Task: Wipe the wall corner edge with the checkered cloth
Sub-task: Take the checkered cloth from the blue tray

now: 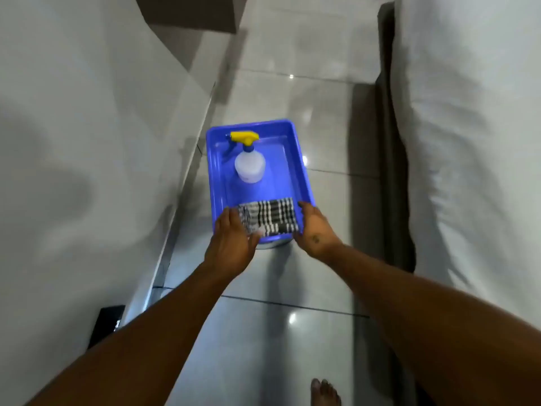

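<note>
The checkered cloth [272, 218], black and white, lies folded at the near end of a blue tray [301, 171]. My left hand [231, 244] rests at the cloth's left edge, fingers spread, thumb over the fabric. My right hand [314, 230] is at the cloth's right side, its fingertips on the tray's rim. Neither hand has the cloth closed in its fingers. The white wall [87, 112] runs along the left, and its corner edge [205, 92] shows beyond the tray.
A white spray bottle [249, 165] with a yellow trigger stands in the tray. Something pale [275, 244] shows under the tray's near end. A bed with a white sheet [468, 142] borders the right. Glossy floor tiles [263, 332] lie below, with my bare foot [325, 391].
</note>
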